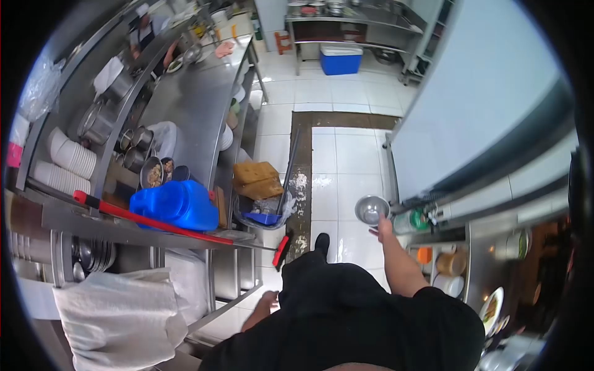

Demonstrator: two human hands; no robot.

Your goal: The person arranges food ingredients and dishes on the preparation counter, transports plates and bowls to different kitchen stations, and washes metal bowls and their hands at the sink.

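The right hand [384, 230] has fingers clamped on the metal bowl [371, 211]; one-sided grip may tip it; the left hand's [268, 301] fingers, I cannot tell.

Top: plain blk T-shirt [383, 321], loose cut, matte cloth w/ soft folds, from what I can see standing here.
Sleeves: short on the R side, blk like the rest; R sleeve [436, 306] ends above the elbow w/ a plain edge. L cuff hard to make out.
Forearms: bare, L & R.
Hands: L hand [267, 301] & R hand [382, 229] both bare, approx. down to the fingertips; small details too blurred to tell.
Legs: blk trousers [300, 269], dark as the top, so the waist join is hard to spot.
Footwear: one blk shoe [322, 243] showing, rounded toe.
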